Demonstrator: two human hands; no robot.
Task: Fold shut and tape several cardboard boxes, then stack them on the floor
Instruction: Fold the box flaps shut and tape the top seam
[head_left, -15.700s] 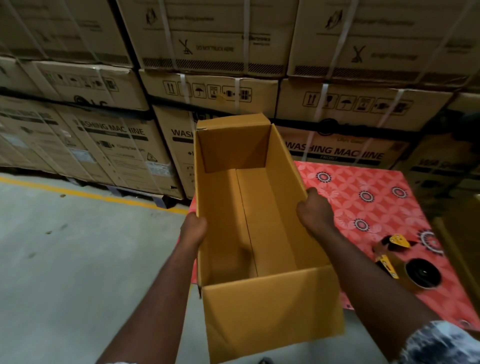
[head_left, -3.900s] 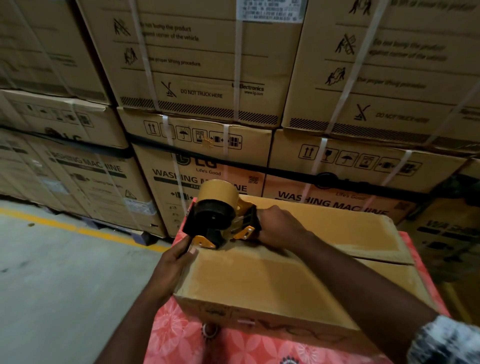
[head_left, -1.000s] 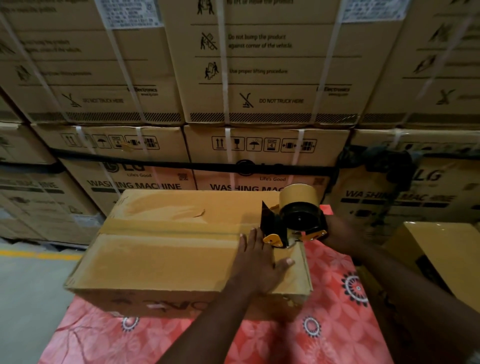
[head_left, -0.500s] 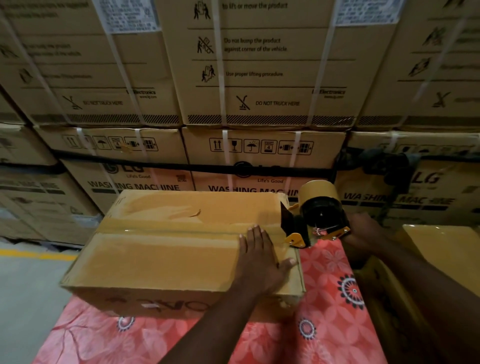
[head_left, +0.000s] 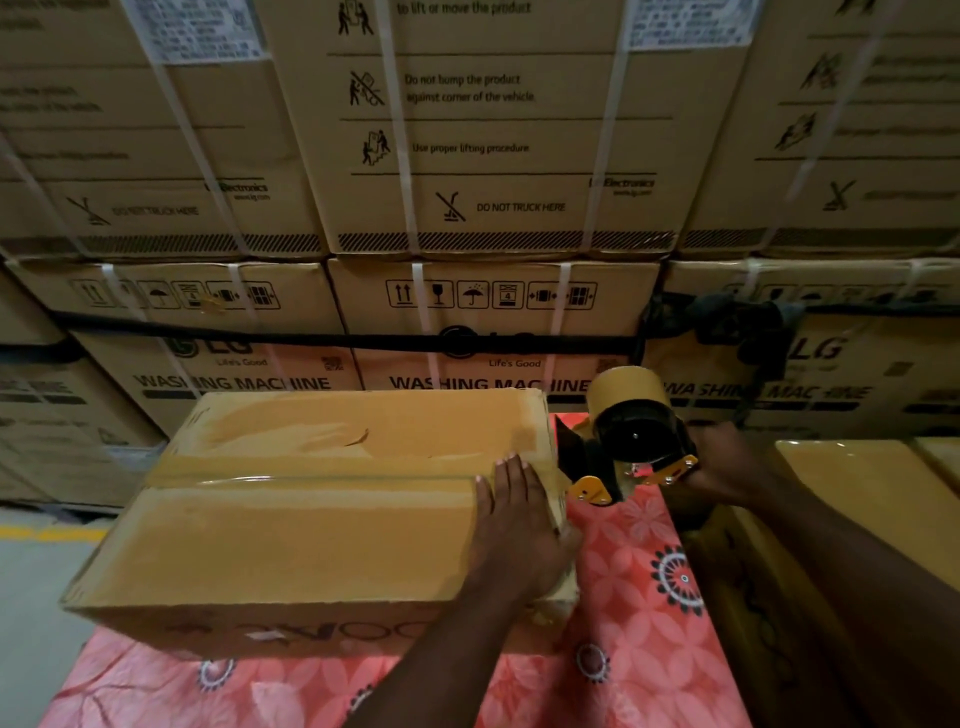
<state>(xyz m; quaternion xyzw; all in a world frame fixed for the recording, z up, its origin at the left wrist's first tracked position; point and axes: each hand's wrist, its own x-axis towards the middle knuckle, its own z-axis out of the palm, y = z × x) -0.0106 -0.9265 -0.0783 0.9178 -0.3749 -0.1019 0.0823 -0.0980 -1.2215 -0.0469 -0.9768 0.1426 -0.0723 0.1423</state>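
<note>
Background: stacked washing-machine cartons (head_left: 498, 156) fill the rear of the view. White straps bind them, and a black band (head_left: 311, 340) crosses the lower row.
Work surface: a red patterned cloth (head_left: 639, 623) covers the support under the work area.
Floor: grey floor (head_left: 26, 597) shows at the far left, with a yellow line across it.
Cardboard box: the cardboard box (head_left: 285, 540) lies on the cloth with its long axis running left to right. Both top flaps are folded down flat. Lettering on the near side wall reads upside down.
Tape strip: a glossy tape strip (head_left: 311, 470) runs along the centre seam of the box top from the left end to the right end.
Left hand: the left hand (head_left: 519, 530) lies palm down on the box top at its right end. The fingers are straight and point toward the seam, and the thumb reaches over the right edge. It grips nothing.
Right hand: the right hand (head_left: 727, 467) is curled around the rear of the tape dispenser (head_left: 631, 447). The handle itself is hidden by the hand.
Tape dispenser: black and yellow body, held just beside the right end of the box, above the cloth and off the box top. A brown tape roll (head_left: 626, 387) sits on its hub.
Second box: a second box (head_left: 857, 499) stands at the right, beyond the right forearm, well apart from the first.
</note>
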